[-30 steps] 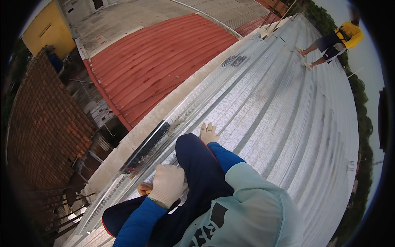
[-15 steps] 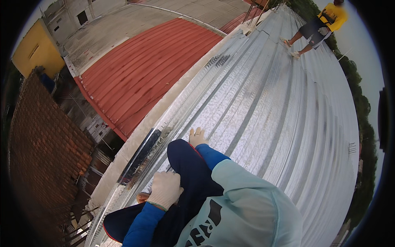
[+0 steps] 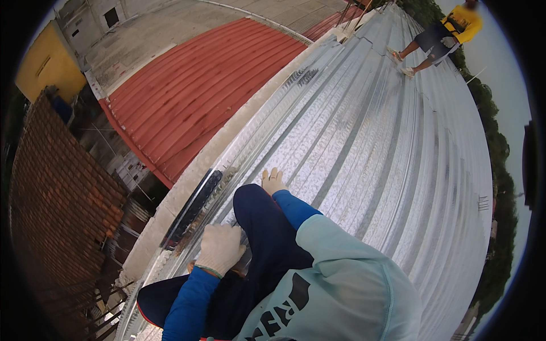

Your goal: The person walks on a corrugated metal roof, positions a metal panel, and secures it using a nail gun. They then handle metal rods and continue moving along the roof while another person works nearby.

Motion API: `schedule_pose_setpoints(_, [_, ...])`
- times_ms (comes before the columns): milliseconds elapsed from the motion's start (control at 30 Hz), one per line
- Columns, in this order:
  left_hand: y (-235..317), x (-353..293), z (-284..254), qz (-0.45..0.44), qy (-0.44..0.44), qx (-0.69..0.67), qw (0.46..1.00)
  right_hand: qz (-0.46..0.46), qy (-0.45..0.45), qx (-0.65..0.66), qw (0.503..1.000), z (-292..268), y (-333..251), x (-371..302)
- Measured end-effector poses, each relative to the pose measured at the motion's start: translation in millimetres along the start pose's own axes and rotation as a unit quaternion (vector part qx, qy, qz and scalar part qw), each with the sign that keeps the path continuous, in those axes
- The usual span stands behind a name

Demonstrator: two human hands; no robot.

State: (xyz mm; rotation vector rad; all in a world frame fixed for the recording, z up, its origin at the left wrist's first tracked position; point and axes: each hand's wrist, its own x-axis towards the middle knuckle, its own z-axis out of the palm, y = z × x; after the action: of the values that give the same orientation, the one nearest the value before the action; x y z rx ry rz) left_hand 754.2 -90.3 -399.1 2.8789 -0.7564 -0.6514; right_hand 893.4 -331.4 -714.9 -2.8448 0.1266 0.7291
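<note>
My left hand (image 3: 220, 248), in a white knitted glove, is closed beside my bent knee, over the edge of the metal roof. Its fingers curl downward and whatever they may hold is hidden beneath them. My right hand (image 3: 273, 181), in a similar glove, lies with its fingers stretched out on the silvery ribbed roofing sheet (image 3: 341, 148), just past my dark-trousered knee (image 3: 250, 199). A shiny metal gutter strip with a dark section (image 3: 196, 207) runs along the roof edge, near my left hand.
A concrete wall top (image 3: 165, 224) borders the sheet on the left, with a lower red metal roof (image 3: 210, 85) and a brown tiled roof (image 3: 62, 204) beyond it. A person in a yellow shirt (image 3: 463, 25) stands farther up the roof.
My left hand has shifted slightly left and up, away from my knee, still closed. My right hand stays on the sheet. The view has moved a little.
</note>
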Motion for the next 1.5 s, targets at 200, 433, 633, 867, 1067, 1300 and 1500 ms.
schedule_pose_setpoints(200, [4.7, 9.5, -4.6, 0.031, -0.015, -0.015, 0.999, -0.050, 0.068, -0.108, 0.991, 72.0, 54.3, 55.8])
schedule_pose_setpoints(433, [2.7, 11.2, -9.6, 0.029, 0.005, -0.010, 1.000, -0.054, 0.059, -0.126, 0.989, 73.1, 59.0, 59.9])
schedule_pose_setpoints(633, [-11.4, 4.8, -18.3, -0.005, 0.024, -0.015, 1.000, -0.095, 0.035, -0.181, 0.978, 55.0, 48.3, 44.0])
schedule_pose_setpoints(867, [-11.2, 4.5, -18.4, -0.007, 0.039, -0.020, 0.999, -0.100, -0.004, -0.220, 0.970, 39.1, 50.6, 40.2])
schedule_pose_setpoints(1067, [-2.0, 7.1, -14.3, 0.007, 0.044, -0.035, 0.998, -0.129, 0.043, -0.239, 0.961, 30.4, 67.7, 42.6])
schedule_pose_setpoints(1300, [11.5, 6.0, 3.7, -0.010, -0.051, 0.012, 0.999, -0.190, 0.028, -0.278, 0.941, 14.8, 47.9, 15.2])
schedule_pose_setpoints(1500, [27.1, 5.5, 14.7, 0.053, -0.157, 0.003, 0.986, -0.106, 0.094, -0.094, 0.986, 45.4, 74.9, 28.2])
